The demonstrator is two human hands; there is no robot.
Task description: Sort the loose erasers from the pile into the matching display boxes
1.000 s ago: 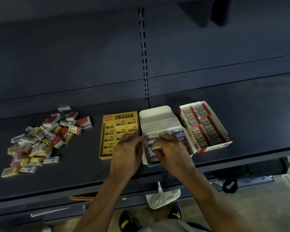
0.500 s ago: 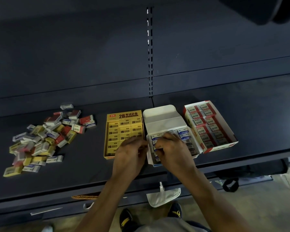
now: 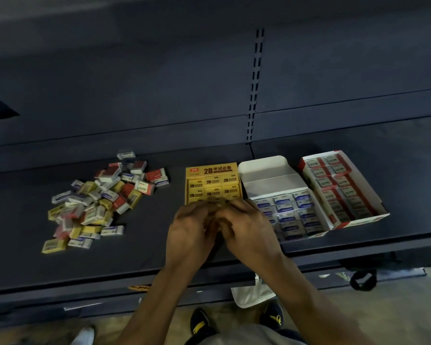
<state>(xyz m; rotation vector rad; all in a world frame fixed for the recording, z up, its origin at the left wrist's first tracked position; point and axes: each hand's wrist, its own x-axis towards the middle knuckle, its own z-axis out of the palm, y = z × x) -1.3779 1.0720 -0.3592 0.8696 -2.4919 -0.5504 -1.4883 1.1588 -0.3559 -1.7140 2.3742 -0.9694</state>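
Loose erasers [image 3: 97,202]: one mixed pile at the left end of the shelf [image 3: 147,265], with yellow, blue and red sleeves jumbled together. We count roughly forty; overlaps prevent an exact figure.
Yellow box [image 3: 210,170]: well apart from the pile, to its right. It is three columns across with two rows showing, and the nearer rows are hidden under the hands.
Left hand [image 3: 189,230]: over the yellow box's near half, fingers curled toward the other hand. The fingertips are blurred, so we cannot tell whether it holds an eraser.
Right hand [image 3: 249,230]: touching the left hand, fingers bent inward. We cannot tell what it grasps either.
Blue box [image 3: 266,170]: lid flap up, three columns and about four rows, seemingly full.
Red box [image 3: 356,221]: farthest right, two columns and about seven rows, seemingly full.
Boxes: three, side by side.
Progress: we judge the boxes nearly packed, yet a large pile is left to sort.
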